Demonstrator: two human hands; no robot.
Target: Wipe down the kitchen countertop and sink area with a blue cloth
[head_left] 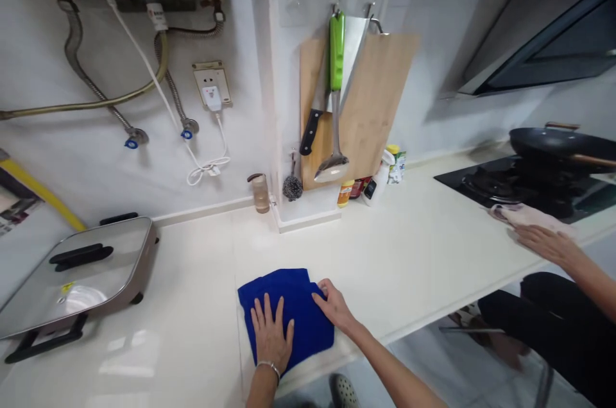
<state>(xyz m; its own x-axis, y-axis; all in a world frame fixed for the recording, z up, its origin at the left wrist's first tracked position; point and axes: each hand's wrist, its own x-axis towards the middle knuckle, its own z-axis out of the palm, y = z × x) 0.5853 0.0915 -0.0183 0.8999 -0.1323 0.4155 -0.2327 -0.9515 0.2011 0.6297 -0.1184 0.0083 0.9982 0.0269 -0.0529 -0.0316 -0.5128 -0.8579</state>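
A folded blue cloth [303,321] lies on the white countertop [192,292], close to its front edge. My left hand [272,337] rests flat on the cloth with its fingers spread, a bracelet at the wrist. At the cloth's right edge, my right hand [335,306] pinches the fabric between thumb and fingers. The cloth's upper right corner looks slightly uneven where the layers overlap.
On the left stands a lidded electric pan [103,260]. A glass jar [260,193], spray bottle [380,178], hanging ladle [335,138] and cutting board [378,100] line the wall. At right, another person's hand [546,244] presses a pale cloth beside the stove [500,187].
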